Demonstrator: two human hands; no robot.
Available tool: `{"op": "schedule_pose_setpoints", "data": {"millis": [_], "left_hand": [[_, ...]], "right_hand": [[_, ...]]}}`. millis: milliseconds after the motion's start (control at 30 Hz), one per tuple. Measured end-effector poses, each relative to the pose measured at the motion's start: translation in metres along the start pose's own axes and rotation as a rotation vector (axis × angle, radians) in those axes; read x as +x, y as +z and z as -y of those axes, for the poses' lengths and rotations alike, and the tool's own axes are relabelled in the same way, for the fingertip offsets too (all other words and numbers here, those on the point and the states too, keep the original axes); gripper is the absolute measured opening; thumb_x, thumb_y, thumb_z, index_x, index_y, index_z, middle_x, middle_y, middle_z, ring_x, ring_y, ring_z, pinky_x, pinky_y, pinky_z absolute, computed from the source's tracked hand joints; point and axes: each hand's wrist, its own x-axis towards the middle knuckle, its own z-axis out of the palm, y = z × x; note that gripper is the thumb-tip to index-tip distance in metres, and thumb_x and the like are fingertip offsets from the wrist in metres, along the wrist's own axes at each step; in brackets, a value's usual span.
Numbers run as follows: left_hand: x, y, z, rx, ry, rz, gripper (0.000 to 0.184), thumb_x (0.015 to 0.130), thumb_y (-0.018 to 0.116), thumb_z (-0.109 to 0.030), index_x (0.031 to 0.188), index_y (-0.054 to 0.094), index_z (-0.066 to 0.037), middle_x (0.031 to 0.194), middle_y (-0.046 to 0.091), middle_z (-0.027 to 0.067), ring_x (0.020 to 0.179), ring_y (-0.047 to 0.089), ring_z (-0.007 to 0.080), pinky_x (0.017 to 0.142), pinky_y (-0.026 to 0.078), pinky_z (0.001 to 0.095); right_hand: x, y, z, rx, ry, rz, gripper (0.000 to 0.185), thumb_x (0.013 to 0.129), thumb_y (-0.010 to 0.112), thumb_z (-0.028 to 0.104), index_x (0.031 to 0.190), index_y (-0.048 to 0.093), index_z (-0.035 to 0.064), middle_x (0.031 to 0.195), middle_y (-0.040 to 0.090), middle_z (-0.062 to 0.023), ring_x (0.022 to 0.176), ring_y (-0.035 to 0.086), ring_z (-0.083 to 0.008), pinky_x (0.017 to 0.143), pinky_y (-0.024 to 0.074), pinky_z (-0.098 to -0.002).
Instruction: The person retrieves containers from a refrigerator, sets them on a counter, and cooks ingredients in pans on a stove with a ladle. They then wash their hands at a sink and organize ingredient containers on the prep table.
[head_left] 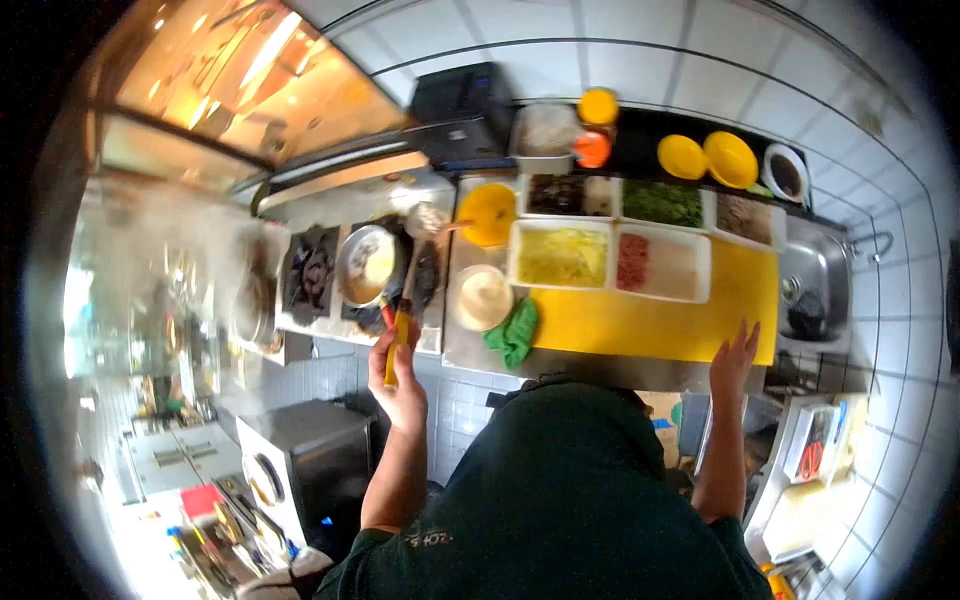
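My left hand (pixel 400 385) is closed around a utensil with a yellow handle (pixel 398 350), in front of the stove. The utensil's thin shaft points up beside a frying pan (pixel 345 270), and its far end is hard to make out. Something pale yellow (pixel 380 262) lies in the pan, whose red handle (pixel 387 316) reaches close to my left fingers. My right hand (pixel 735 358) is empty, fingers spread, at the front right of a yellow cutting board (pixel 640 325).
Behind the board stand white containers of shredded yellow-green food (pixel 562 255), diced pink food (pixel 635 262) and chopped greens (pixel 662 203). A pale round bowl (pixel 484 298) and a green cloth (pixel 514 333) sit left of it. A sink (pixel 815 280) is at the right, a black burner grate (pixel 312 268) left of the pan.
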Motion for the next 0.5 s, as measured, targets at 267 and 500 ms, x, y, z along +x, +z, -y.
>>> {"op": "schedule_pose_setpoints", "data": {"millis": [267,500], "left_hand": [[-0.003,-0.144,0.076,1.043,0.439,0.177,0.042,0.087,0.061,0.005,0.129,0.059,-0.001,0.132,0.054,0.0289,0.114,0.061,0.046,0.091,0.056,0.044],[-0.006,-0.225,0.138,1.169,0.357,0.412,0.05,0.089,0.058,-0.001,0.139,0.056,-0.006,0.148,0.042,0.029,0.122,0.059,0.044,0.092,0.057,0.0437]], "right_hand": [[-0.041,0.032,0.097,-0.069,-0.151,0.126,0.071,0.09,0.059,0.001,0.155,0.032,0.0079,0.162,0.02,-0.0269,0.147,0.025,-0.0469,0.12,0.0266,-0.051],[-0.079,0.025,0.169,0.011,-0.334,0.08,0.069,0.09,0.06,0.006,0.153,0.033,0.0031,0.158,0.022,-0.0317,0.146,0.024,-0.0498,0.12,0.0242,-0.0549]]}}
